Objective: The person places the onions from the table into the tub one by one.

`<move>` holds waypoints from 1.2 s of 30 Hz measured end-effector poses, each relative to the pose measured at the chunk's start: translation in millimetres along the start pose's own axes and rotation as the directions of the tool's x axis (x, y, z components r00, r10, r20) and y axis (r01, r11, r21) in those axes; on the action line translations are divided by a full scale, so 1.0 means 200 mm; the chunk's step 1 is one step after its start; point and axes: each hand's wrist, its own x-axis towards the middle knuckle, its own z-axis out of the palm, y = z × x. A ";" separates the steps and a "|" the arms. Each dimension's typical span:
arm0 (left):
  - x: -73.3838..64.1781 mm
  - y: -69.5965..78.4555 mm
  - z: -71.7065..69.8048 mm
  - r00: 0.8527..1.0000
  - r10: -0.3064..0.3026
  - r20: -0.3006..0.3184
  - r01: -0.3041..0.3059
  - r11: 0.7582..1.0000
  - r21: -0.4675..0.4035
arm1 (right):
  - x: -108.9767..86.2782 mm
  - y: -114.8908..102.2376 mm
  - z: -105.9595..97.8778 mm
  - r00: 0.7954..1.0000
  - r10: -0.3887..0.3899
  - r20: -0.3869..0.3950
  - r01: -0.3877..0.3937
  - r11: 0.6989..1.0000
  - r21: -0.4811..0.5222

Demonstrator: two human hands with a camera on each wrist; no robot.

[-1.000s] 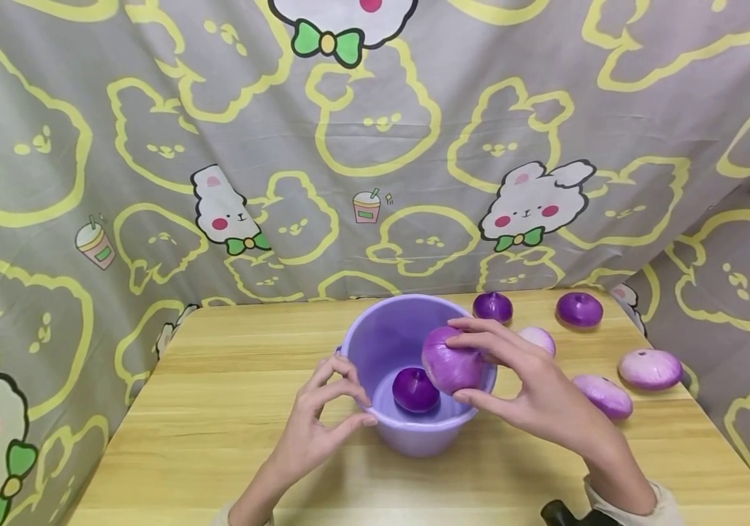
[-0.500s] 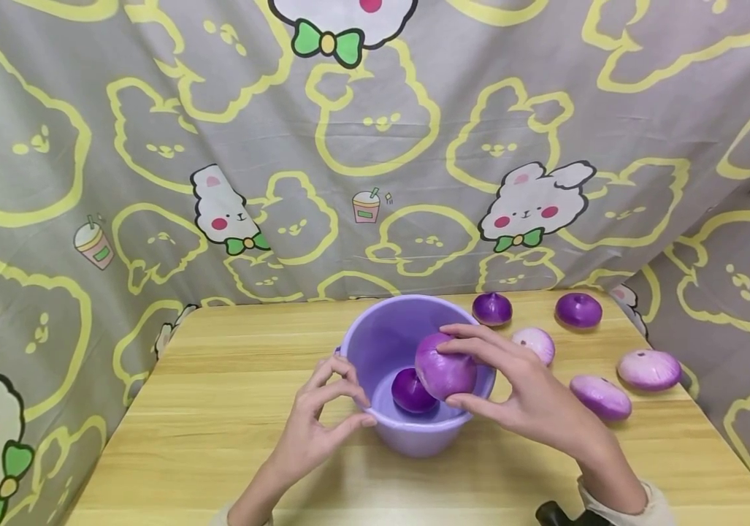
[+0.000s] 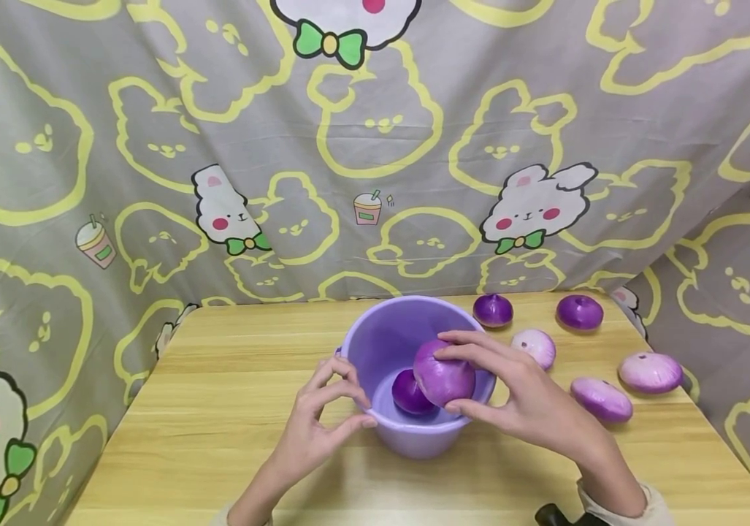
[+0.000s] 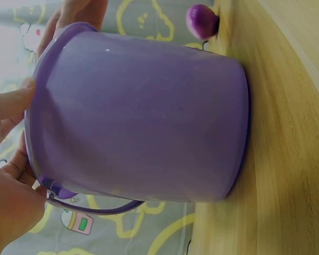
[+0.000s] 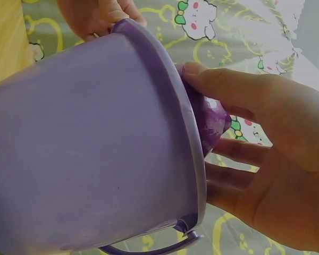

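Observation:
A purple bucket [image 3: 414,441] stands upright on the table, its handle [image 4: 103,209] hanging down its side in the left wrist view. My left hand [image 3: 319,416] pinches the near left part of its rim between thumb and fingers. In my right hand [image 3: 519,383] is a purple onion [image 3: 443,372], gripped by thumb and fingertips at the bucket's mouth. The right wrist view shows this onion [image 5: 211,119] partly hidden by the rim. A darker purple onion [image 3: 409,394] lies on the bucket's bottom, partly covered by the held one.
Several onions lie to the right on the wooden table [image 3: 230,380]: a dark onion [image 3: 493,310], another dark onion [image 3: 580,313], and pale onions [image 3: 651,372] nearer. Patterned cloth [image 3: 282,146] hangs behind and at the sides. A black object [image 3: 565,516] sits by the right sleeve.
My right hand has moved the held onion slightly left and down, deeper over the bucket's mouth. The left hand and the bucket have stayed in place.

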 end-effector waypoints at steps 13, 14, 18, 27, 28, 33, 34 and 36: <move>0.00 0.00 0.01 1.000 0.000 -0.001 0.000 1.000 0.009 | -0.01 0.01 0.01 1.000 -0.007 0.021 0.006 1.000 0.016; 0.00 0.00 0.01 1.000 0.001 -0.001 -0.001 1.000 0.010 | -0.01 0.01 0.01 1.000 -0.005 0.024 0.005 1.000 0.019; 0.00 0.00 0.00 1.000 0.004 0.000 -0.004 1.000 0.011 | -0.01 0.01 0.02 0.999 0.010 0.034 -0.011 1.000 0.029; 0.00 0.01 -0.01 1.000 -0.003 0.002 0.003 1.000 0.010 | 0.00 0.01 0.02 0.999 -0.037 0.027 0.036 0.998 0.053; 0.00 0.01 -0.01 1.000 -0.005 0.001 0.005 1.000 0.012 | 0.00 0.01 0.02 0.999 -0.039 0.028 0.038 0.998 0.054; 0.00 0.01 0.00 1.000 -0.012 0.001 0.012 1.000 0.016 | -0.01 0.02 0.02 0.998 -0.054 0.025 0.052 0.998 0.046; 0.00 0.01 0.00 1.000 -0.013 0.002 0.012 1.000 0.016 | -0.01 0.02 0.02 0.998 -0.056 0.022 0.055 0.998 0.042; 0.00 0.01 0.00 1.000 -0.010 0.002 0.010 1.000 0.015 | -0.01 0.02 0.02 0.998 -0.055 0.016 0.055 0.998 0.038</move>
